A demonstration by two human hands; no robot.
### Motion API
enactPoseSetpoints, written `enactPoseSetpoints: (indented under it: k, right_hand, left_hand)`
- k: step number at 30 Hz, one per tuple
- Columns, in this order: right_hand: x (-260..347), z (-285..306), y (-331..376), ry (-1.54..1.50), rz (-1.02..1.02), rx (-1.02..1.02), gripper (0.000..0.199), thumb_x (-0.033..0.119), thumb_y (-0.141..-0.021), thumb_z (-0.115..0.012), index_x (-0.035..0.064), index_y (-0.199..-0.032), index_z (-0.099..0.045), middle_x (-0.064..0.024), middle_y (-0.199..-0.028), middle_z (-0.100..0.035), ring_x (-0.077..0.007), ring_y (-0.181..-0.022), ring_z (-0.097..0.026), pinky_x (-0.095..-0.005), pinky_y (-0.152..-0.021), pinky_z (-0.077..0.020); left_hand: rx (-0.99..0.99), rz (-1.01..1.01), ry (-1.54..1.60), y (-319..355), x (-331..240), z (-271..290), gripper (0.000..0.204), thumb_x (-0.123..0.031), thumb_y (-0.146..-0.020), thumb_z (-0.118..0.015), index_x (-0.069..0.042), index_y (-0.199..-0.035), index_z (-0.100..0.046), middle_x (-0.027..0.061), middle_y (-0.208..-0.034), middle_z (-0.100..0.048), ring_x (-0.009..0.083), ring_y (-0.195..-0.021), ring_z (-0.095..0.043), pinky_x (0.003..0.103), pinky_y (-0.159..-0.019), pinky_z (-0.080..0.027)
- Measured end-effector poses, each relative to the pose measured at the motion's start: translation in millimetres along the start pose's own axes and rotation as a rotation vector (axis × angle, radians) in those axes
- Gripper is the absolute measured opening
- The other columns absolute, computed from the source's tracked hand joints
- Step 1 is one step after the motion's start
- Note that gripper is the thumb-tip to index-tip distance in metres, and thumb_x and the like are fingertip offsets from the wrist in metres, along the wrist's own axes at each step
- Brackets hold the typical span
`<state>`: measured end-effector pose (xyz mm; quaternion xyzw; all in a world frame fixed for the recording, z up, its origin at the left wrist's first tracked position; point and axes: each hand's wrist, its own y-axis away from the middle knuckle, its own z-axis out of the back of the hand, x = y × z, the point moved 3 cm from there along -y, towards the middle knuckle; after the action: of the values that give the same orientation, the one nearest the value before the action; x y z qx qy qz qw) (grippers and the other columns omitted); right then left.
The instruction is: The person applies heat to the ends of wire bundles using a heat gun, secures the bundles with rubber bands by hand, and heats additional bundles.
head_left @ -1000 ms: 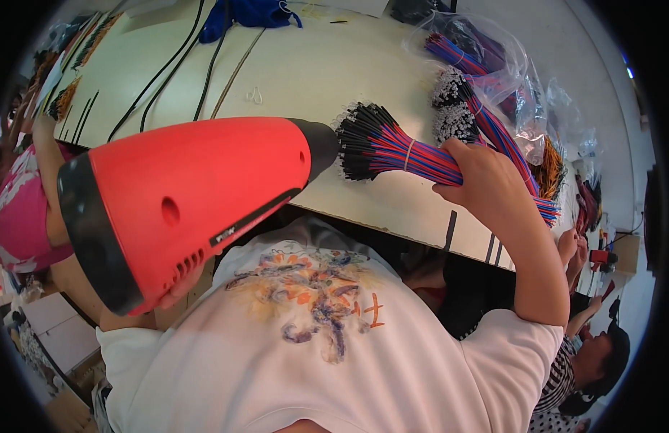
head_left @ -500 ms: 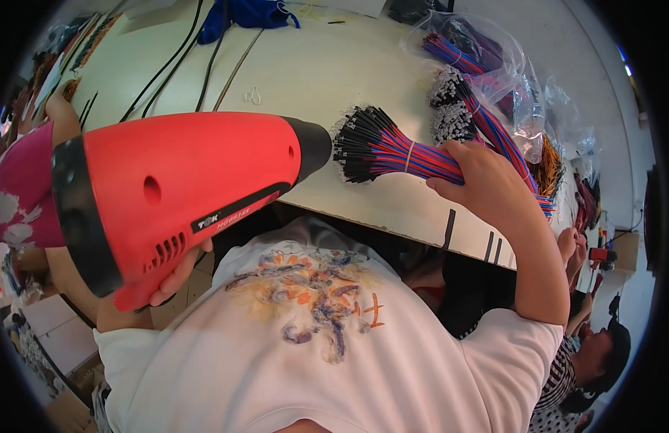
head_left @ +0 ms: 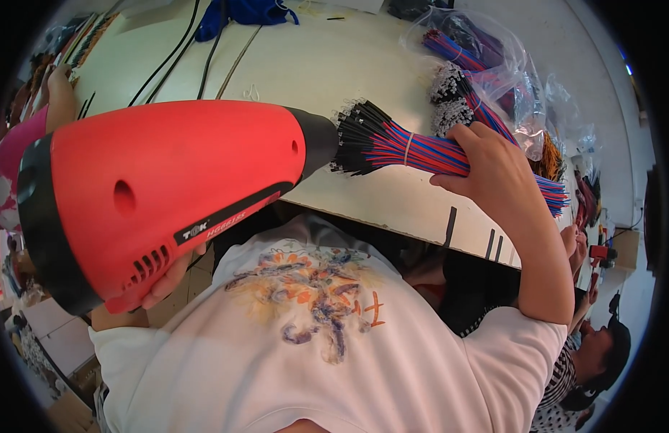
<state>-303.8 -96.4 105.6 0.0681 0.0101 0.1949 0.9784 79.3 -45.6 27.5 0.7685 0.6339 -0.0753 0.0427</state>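
Observation:
My left hand (head_left: 165,281) is closed round the handle of a red and black heat gun (head_left: 183,162), whose body hides most of that hand. The gun's black nozzle points right and reaches the ends of a wire bundle (head_left: 432,153). Any gap between nozzle and wire ends is too small to tell. Red and blue wires make up this bundle, with black sleeves and clear tips at the end facing the nozzle. A thin band ties it. My right hand (head_left: 493,162) grips the bundle beyond the band and holds it roughly level over the table.
Two more tied wire bundles (head_left: 453,94) lie behind my right hand, by clear plastic bags (head_left: 525,101). Black cables (head_left: 215,54) run across the pale table (head_left: 327,65) near a blue cloth (head_left: 248,11). People sit at left and right.
The heat gun has shifted slightly left and tilted, its rear coming nearer. The wire bundle has turned a little in my right hand, and its sleeved end now sits close against the nozzle.

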Motion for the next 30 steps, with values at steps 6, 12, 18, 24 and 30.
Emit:
enactPoseSetpoints:
  k: [6,12,18,24,30]
  right_hand:
    - [2.2,4.2,-0.1,0.187,0.095,-0.13,0.045,0.028,-0.064,-0.082,0.0027,-0.095,-0.062,-0.0092,-0.094,-0.057,-0.0263,-0.094,-0.058,-0.0368,-0.079,-0.0486]
    - [7.9,4.3,-10.2,0.288,-0.047,0.081,0.039,0.027,-0.066,-0.081,0.0032,-0.087,-0.059,-0.0089,-0.083,-0.06,-0.0277,-0.088,-0.06,-0.0365,-0.075,-0.0488]
    - [3.1,3.9,-6.3,0.296,0.14,-0.139,0.042,0.026,-0.067,-0.081,0.0045,-0.092,-0.055,-0.0098,-0.082,-0.061,-0.0291,-0.079,-0.063,-0.0378,-0.071,-0.0494]
    - [10.7,9.4,-9.6,0.257,0.134,-0.079,0.041,0.023,-0.067,-0.081,0.0037,-0.094,-0.055,-0.0104,-0.082,-0.061,-0.0296,-0.079,-0.063,-0.0381,-0.07,-0.0504]
    - [14.4,18.8,-9.3,0.298,0.094,-0.014,0.039,0.018,-0.068,-0.079,0.0028,-0.094,-0.055,-0.0111,-0.082,-0.062,-0.0302,-0.078,-0.064,-0.0405,-0.067,-0.0501]
  left_hand:
    - [-0.285,-0.291,-0.05,22.3,39.8,-11.5,0.061,-0.051,-0.098,-0.032,-0.005,-0.139,-0.035,0.0356,-0.101,-0.058,0.0443,-0.091,-0.064,0.049,-0.072,-0.054]
    - [-0.219,0.033,0.01,9.4,-13.5,-14.5,0.061,-0.051,-0.098,-0.033,-0.002,-0.133,-0.041,0.0331,-0.093,-0.06,0.0415,-0.084,-0.066,0.047,-0.067,-0.054]
    - [-0.37,-0.174,-0.202,-52.2,5.0,-17.4,0.061,-0.05,-0.098,-0.031,-0.002,-0.134,-0.039,0.033,-0.096,-0.059,0.0418,-0.086,-0.065,0.047,-0.069,-0.054]
    - [-0.506,-0.387,-0.416,-82.7,4.0,-23.3,0.061,-0.05,-0.099,-0.029,-0.002,-0.134,-0.038,0.0329,-0.099,-0.059,0.0421,-0.089,-0.065,0.048,-0.07,-0.054]
    - [-0.644,-0.59,-0.628,-122.8,-2.1,-31.8,0.061,-0.05,-0.099,-0.027,-0.002,-0.135,-0.036,0.0328,-0.102,-0.058,0.0424,-0.091,-0.065,0.048,-0.072,-0.054]
